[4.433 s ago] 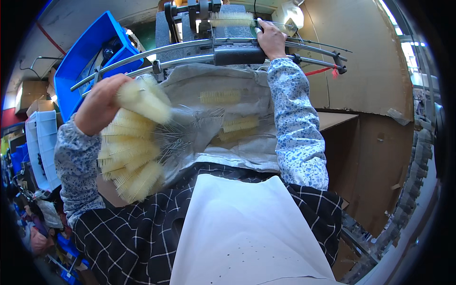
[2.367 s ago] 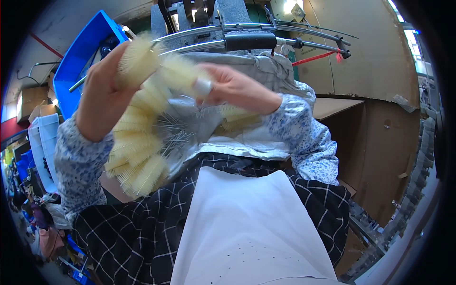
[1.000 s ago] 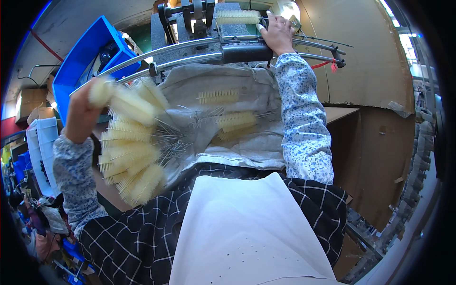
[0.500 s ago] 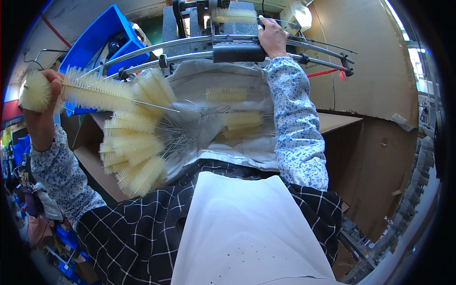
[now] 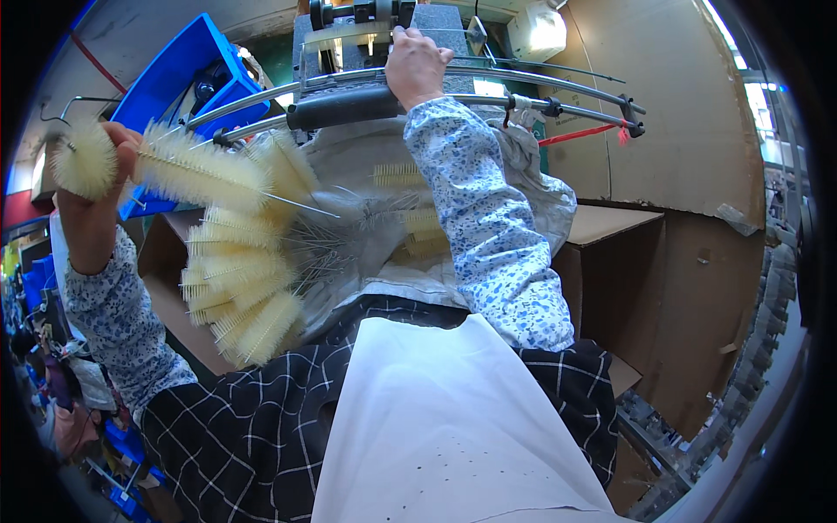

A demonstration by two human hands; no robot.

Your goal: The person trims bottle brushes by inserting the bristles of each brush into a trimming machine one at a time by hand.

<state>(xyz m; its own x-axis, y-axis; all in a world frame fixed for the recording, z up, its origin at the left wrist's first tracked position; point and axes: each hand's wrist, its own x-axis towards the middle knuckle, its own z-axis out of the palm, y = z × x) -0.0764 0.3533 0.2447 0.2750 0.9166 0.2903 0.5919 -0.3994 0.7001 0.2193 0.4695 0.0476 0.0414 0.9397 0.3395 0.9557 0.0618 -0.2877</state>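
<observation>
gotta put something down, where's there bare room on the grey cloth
Bare: grey cloth between the black tube and the lone brush. Crowded: fanned brushes at left, wire stems mid-cloth. The right sleeve hides some.

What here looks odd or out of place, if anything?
Nothing looks plainly spilled or damaged. Two untidy spots stand out: the grey cloth is bunched up past the right sleeve, and though the brushes at the left fan out fairly neatly, their wire stems cross in a jumble.
</observation>
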